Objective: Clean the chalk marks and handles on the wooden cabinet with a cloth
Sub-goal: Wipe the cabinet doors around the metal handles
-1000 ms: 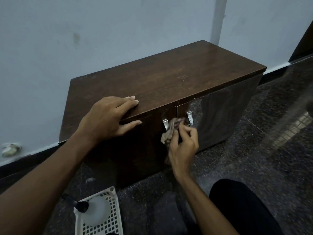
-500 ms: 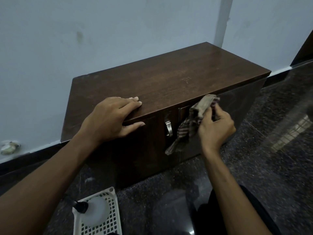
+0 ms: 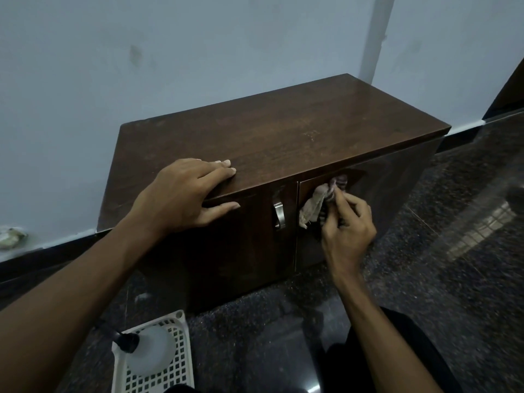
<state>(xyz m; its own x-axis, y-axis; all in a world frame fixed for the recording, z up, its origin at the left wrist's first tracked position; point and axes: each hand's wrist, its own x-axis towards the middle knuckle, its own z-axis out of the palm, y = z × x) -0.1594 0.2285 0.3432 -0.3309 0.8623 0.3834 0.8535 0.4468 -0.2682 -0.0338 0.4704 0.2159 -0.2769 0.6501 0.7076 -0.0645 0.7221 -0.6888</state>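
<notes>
A low dark wooden cabinet (image 3: 283, 131) stands against the pale wall, with two doors. My left hand (image 3: 184, 194) rests flat on the front edge of its top, thumb under the lip. My right hand (image 3: 347, 225) pinches a striped cloth (image 3: 314, 207) against the upper left part of the right door. The left door's metal handle (image 3: 278, 215) shows plainly. The right door's handle is hidden behind the cloth and my fingers. A few faint pale marks (image 3: 310, 136) lie on the cabinet top.
A white plastic basket (image 3: 181, 373) with a white spray bottle (image 3: 150, 350) in it sits on the dark speckled floor at lower left. My dark-clothed knee (image 3: 397, 350) is at lower right. A dark doorway edge (image 3: 510, 89) is at far right.
My right hand lifted the cloth from between the handles up to the right door's top edge, then came back down and left onto that door's handle area. My left hand stayed put.
</notes>
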